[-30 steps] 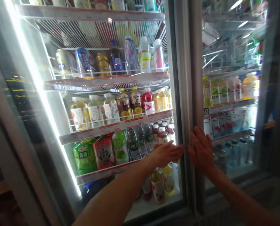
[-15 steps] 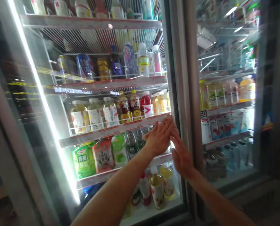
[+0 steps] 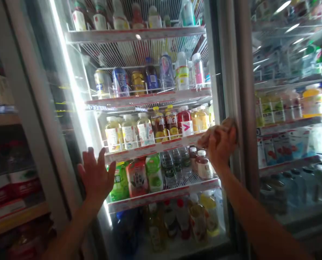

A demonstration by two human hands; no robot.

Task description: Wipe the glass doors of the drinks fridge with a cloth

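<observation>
My left hand [image 3: 96, 175] is spread open with fingers pointing up, at the left part of the glass door [image 3: 163, 249]; whether it touches the glass I cannot tell. Near the door's right metal frame [image 3: 231, 90], my right hand [image 3: 221, 146] is bent around a crumpled tan cloth [image 3: 212, 134], held against the glass. The cloth's outline is blurred and partly hidden by the fingers. Behind the glass, level with the hands, bottled drinks [image 3: 144, 131] stand on a white shelf, above a green pouch [image 3: 120, 182] and a red pouch [image 3: 137, 177].
A second cooler [image 3: 288, 122] with bottles and cartons stands to the right. On the left is a shelf [image 3: 4, 216] with red packs. A bright light strip [image 3: 69, 68] runs down the cooler's left side. More bottles [image 3: 182, 216] stand at the bottom.
My hands were together near the door's right edge. My left hand has moved far left and spread out; my right hand is now higher, on the cloth. The view has shifted left.
</observation>
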